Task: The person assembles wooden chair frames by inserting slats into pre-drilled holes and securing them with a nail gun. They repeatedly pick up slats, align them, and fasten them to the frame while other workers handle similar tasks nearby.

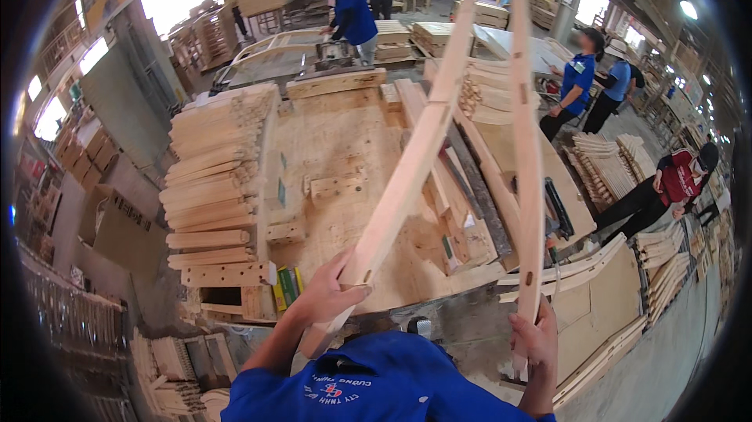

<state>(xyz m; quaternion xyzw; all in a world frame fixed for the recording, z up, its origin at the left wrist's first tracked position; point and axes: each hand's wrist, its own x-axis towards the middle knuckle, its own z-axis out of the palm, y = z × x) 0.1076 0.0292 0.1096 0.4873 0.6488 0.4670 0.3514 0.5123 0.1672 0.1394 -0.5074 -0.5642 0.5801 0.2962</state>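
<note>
My left hand (327, 290) is closed round the lower part of a long pale wooden rail (407, 163), which leans up and to the right across the workbench. A second long wooden rail (529, 171), slightly curved, stands nearly upright in my right hand (537, 337), gripped near its lower end. Small slots show along the faces of both rails. They are held apart, side by side, above the wooden workbench (345, 128). On the bench in front of me sits a drilled wooden block (335, 188).
Stacked wooden slats (211, 155) line the bench's left side. A black-handled tool (558, 206) lies on a board at right, near curved wooden parts (568, 273). A person in red (680, 183) stands at right; others in blue (352, 7) work beyond the bench.
</note>
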